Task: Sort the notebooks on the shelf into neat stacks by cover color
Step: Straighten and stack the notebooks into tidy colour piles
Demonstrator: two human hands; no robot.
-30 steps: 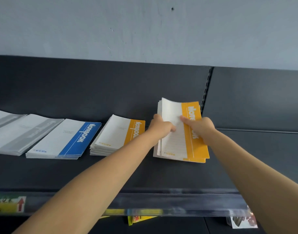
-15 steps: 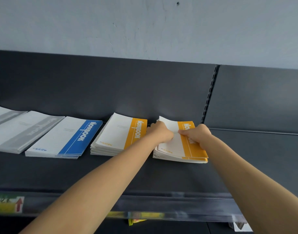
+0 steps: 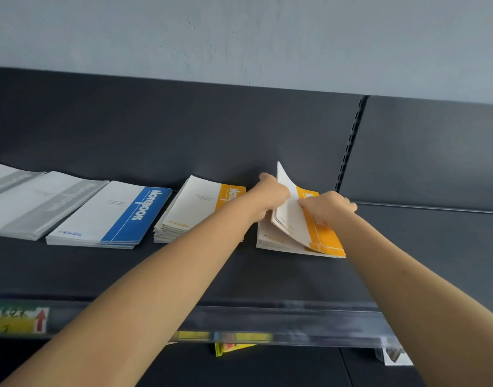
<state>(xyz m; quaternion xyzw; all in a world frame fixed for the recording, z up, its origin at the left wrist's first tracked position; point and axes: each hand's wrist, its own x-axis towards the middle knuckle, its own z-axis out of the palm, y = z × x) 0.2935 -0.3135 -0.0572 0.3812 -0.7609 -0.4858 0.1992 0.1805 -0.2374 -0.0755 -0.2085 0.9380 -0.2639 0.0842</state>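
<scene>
On the dark shelf (image 3: pixel 281 275) lie stacks of notebooks: grey-banded ones (image 3: pixel 38 202) at the left, a blue-banded stack (image 3: pixel 114 216), an orange-banded stack (image 3: pixel 195 208), and a second orange-banded stack (image 3: pixel 279 241) at the right. My left hand (image 3: pixel 270 194) and my right hand (image 3: pixel 326 205) both grip the top orange notebook (image 3: pixel 295 219) of that right stack. Its left side is lifted and its far corner curls upward. My left forearm covers part of the middle orange stack.
A dark back panel (image 3: pixel 184 129) with a slotted upright (image 3: pixel 348 146) stands behind the stacks. A clear price rail (image 3: pixel 267 317) with a yellow and red label (image 3: pixel 16 319) runs along the front edge. Bare shelf extends to the right of the stacks.
The right orange stack was set down flat on the shelf. Now both hands have tilted its top notebook up, so its far corner bends upward.
</scene>
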